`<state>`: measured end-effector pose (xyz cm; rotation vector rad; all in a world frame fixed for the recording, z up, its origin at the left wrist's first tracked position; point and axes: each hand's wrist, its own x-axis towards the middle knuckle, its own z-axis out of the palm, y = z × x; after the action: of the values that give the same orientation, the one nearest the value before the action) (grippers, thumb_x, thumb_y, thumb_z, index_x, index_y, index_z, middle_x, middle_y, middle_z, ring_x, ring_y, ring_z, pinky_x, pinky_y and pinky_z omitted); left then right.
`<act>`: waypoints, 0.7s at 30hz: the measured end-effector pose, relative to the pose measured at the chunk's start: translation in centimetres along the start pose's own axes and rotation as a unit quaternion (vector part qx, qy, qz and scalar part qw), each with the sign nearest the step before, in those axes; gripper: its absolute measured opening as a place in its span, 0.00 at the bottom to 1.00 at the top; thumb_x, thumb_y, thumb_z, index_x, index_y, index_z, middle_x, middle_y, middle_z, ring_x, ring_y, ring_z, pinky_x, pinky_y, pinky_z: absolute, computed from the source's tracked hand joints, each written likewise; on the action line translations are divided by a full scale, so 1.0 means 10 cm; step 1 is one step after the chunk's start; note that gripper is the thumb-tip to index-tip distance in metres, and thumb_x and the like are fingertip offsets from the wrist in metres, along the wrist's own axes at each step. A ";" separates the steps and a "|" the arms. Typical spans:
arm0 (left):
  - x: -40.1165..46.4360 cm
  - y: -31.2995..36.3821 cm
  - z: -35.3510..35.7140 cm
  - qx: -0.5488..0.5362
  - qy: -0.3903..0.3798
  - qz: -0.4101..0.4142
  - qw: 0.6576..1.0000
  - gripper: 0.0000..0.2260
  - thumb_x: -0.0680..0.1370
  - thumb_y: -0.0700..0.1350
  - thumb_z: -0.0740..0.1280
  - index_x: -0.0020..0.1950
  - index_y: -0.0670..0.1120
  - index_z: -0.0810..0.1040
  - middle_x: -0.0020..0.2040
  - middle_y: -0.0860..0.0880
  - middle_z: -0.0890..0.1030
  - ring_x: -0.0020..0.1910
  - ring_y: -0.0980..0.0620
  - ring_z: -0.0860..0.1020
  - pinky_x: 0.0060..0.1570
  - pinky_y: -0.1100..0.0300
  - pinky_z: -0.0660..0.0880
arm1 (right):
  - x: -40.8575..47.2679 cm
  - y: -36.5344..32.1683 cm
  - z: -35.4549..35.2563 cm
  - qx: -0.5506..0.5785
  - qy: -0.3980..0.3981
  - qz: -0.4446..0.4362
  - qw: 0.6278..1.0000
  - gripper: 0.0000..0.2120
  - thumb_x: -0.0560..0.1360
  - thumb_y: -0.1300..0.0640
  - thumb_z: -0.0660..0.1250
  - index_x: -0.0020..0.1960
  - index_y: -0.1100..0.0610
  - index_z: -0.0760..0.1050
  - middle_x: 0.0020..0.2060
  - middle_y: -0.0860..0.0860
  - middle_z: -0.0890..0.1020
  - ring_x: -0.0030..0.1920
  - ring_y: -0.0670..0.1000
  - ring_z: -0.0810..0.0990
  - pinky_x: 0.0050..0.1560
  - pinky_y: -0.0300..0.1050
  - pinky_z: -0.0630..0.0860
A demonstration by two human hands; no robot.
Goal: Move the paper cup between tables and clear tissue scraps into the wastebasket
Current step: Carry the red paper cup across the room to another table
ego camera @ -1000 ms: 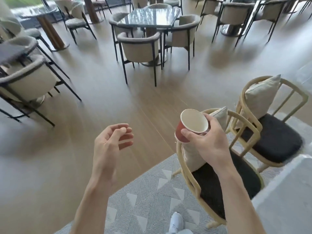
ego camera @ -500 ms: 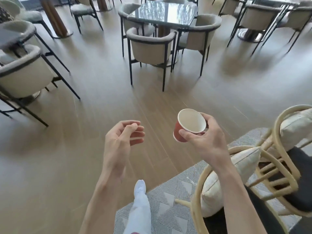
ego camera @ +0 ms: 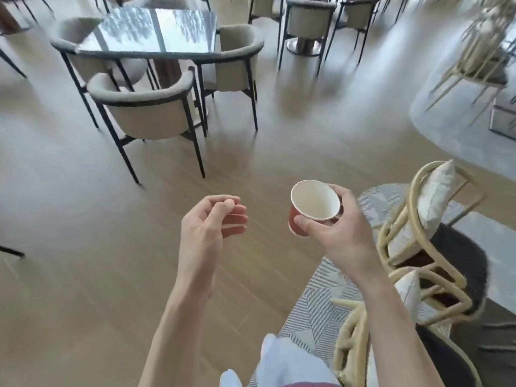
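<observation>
The view has swung and moved forward over the last second: the dark glass worktop (ego camera: 156, 29) with its padded chairs, which stood far up the room, now fills the upper left and looks much nearer, while the cane chairs (ego camera: 413, 247) that were under the right arm have slid off to the right edge. The paper cup (ego camera: 312, 208) has kept its place in the right hand (ego camera: 337, 230), whose grip wraps the red wall just under the rim, thumb in front and fingers behind, the cup tilted so its pale inside shows; it looks empty. The left hand (ego camera: 209, 224) has stayed out in front with its fingers loosely curled, holding nothing that can be seen. I take this to mean the cup is mid-carry across the wooden floor (ego camera: 83, 219) towards the glass worktop, with the setting-down still to come. No tissue scraps and no wastebasket show here, so that part of the job looks not yet begun.
</observation>
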<state>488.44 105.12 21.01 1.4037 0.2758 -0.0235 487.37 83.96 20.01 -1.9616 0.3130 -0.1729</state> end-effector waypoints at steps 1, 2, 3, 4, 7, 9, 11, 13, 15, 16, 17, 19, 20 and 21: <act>0.15 -0.01 0.10 0.006 -0.014 -0.010 1.000 0.10 0.83 0.37 0.63 0.49 0.41 0.84 0.44 0.43 0.86 0.42 0.47 0.85 0.49 0.51 0.83 | 0.14 0.01 -0.01 0.000 0.014 0.005 1.000 0.34 0.67 0.56 0.83 0.69 0.50 0.71 0.62 0.50 0.80 0.58 0.49 0.83 0.55 0.36 0.78; 0.32 -0.02 0.21 0.015 -0.026 -0.018 0.999 0.10 0.83 0.38 0.63 0.50 0.41 0.84 0.44 0.43 0.86 0.42 0.48 0.85 0.49 0.50 0.83 | 0.30 0.04 -0.02 0.002 0.027 0.008 1.000 0.34 0.67 0.55 0.83 0.69 0.50 0.72 0.62 0.50 0.80 0.59 0.49 0.82 0.57 0.39 0.79; 0.49 -0.02 0.31 0.025 -0.037 -0.023 0.999 0.09 0.83 0.38 0.63 0.50 0.41 0.84 0.44 0.44 0.86 0.42 0.48 0.85 0.50 0.50 0.83 | 0.47 0.06 -0.02 0.005 0.039 0.009 0.999 0.34 0.67 0.54 0.83 0.68 0.49 0.72 0.62 0.50 0.80 0.60 0.51 0.82 0.60 0.44 0.79; 0.68 -0.01 0.41 0.033 -0.046 -0.023 0.998 0.09 0.83 0.38 0.64 0.51 0.41 0.84 0.44 0.44 0.86 0.42 0.48 0.85 0.50 0.50 0.83 | 0.66 0.09 -0.01 0.007 0.051 0.009 0.999 0.33 0.67 0.53 0.83 0.67 0.48 0.72 0.62 0.50 0.80 0.62 0.51 0.81 0.63 0.49 0.78; 1.30 0.04 0.73 0.059 -0.067 -0.007 0.996 0.09 0.83 0.38 0.64 0.53 0.41 0.85 0.45 0.43 0.86 0.43 0.48 0.85 0.48 0.53 0.83 | 1.32 0.16 0.04 0.015 0.078 0.004 0.997 0.32 0.66 0.49 0.83 0.64 0.42 0.70 0.60 0.44 0.79 0.61 0.48 0.80 0.63 0.49 0.78; 1.75 0.11 0.98 0.073 -0.074 0.012 0.994 0.09 0.83 0.37 0.64 0.53 0.41 0.85 0.47 0.42 0.86 0.43 0.48 0.85 0.47 0.54 0.83 | 1.84 0.18 0.07 0.035 0.092 -0.007 0.995 0.32 0.66 0.49 0.83 0.64 0.42 0.71 0.59 0.42 0.79 0.59 0.46 0.81 0.59 0.41 0.77; 2.22 0.22 1.26 0.089 -0.072 0.022 0.993 0.09 0.83 0.37 0.64 0.53 0.42 0.85 0.48 0.40 0.86 0.43 0.49 0.84 0.47 0.53 0.83 | 2.40 0.15 0.04 0.038 0.093 -0.017 0.995 0.33 0.67 0.50 0.83 0.66 0.45 0.72 0.60 0.45 0.80 0.57 0.46 0.81 0.56 0.35 0.75; 2.66 0.38 1.56 0.096 -0.073 0.035 0.992 0.10 0.83 0.37 0.63 0.53 0.42 0.85 0.49 0.39 0.86 0.43 0.49 0.84 0.46 0.55 0.83 | 2.92 0.06 -0.07 0.045 0.091 -0.022 0.995 0.33 0.67 0.50 0.83 0.68 0.47 0.73 0.60 0.47 0.80 0.56 0.47 0.81 0.54 0.35 0.75; 3.08 0.54 1.87 0.085 -0.079 0.054 0.992 0.10 0.83 0.37 0.63 0.54 0.41 0.85 0.49 0.40 0.86 0.43 0.48 0.85 0.45 0.57 0.83 | 3.42 -0.02 -0.24 0.059 0.094 -0.028 0.993 0.33 0.67 0.50 0.83 0.68 0.47 0.74 0.60 0.47 0.81 0.56 0.47 0.81 0.56 0.39 0.78; 3.28 0.62 2.03 0.080 -0.081 0.060 0.992 0.10 0.83 0.37 0.63 0.54 0.41 0.85 0.48 0.40 0.86 0.43 0.48 0.85 0.45 0.57 0.83 | 3.64 -0.04 -0.33 0.062 0.097 -0.029 0.993 0.32 0.67 0.50 0.83 0.68 0.47 0.74 0.60 0.47 0.81 0.57 0.47 0.82 0.58 0.43 0.79; 3.47 0.67 2.19 0.076 -0.083 0.064 0.992 0.10 0.83 0.38 0.63 0.54 0.41 0.85 0.48 0.40 0.86 0.44 0.48 0.85 0.46 0.56 0.83 | 3.84 -0.06 -0.42 0.060 0.101 -0.031 0.993 0.32 0.67 0.50 0.83 0.68 0.47 0.74 0.60 0.48 0.81 0.57 0.48 0.82 0.59 0.45 0.79; 3.81 0.72 2.51 0.070 -0.092 0.064 0.991 0.10 0.83 0.38 0.63 0.53 0.42 0.85 0.47 0.42 0.87 0.44 0.47 0.85 0.49 0.53 0.82 | 4.19 -0.02 -0.59 0.047 0.112 -0.028 0.992 0.31 0.67 0.49 0.83 0.67 0.46 0.73 0.60 0.48 0.81 0.60 0.50 0.81 0.61 0.48 0.79; 3.98 0.71 2.66 0.064 -0.098 0.059 0.991 0.11 0.83 0.38 0.63 0.53 0.42 0.85 0.47 0.43 0.87 0.44 0.47 0.85 0.50 0.52 0.82 | 4.35 0.02 -0.66 0.040 0.120 -0.019 0.992 0.32 0.67 0.49 0.82 0.67 0.46 0.73 0.60 0.48 0.81 0.60 0.50 0.81 0.61 0.49 0.79; 4.14 0.69 2.82 0.056 -0.105 0.053 0.992 0.11 0.83 0.38 0.63 0.52 0.43 0.85 0.46 0.43 0.87 0.44 0.47 0.85 0.49 0.51 0.81 | 4.52 0.08 -0.74 0.036 0.130 -0.006 0.991 0.32 0.67 0.47 0.82 0.67 0.46 0.74 0.60 0.48 0.81 0.59 0.50 0.81 0.60 0.49 0.79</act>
<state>534.77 84.92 23.18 1.5118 0.0251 -0.0985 528.42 63.78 21.17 -1.8699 0.4584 -0.4427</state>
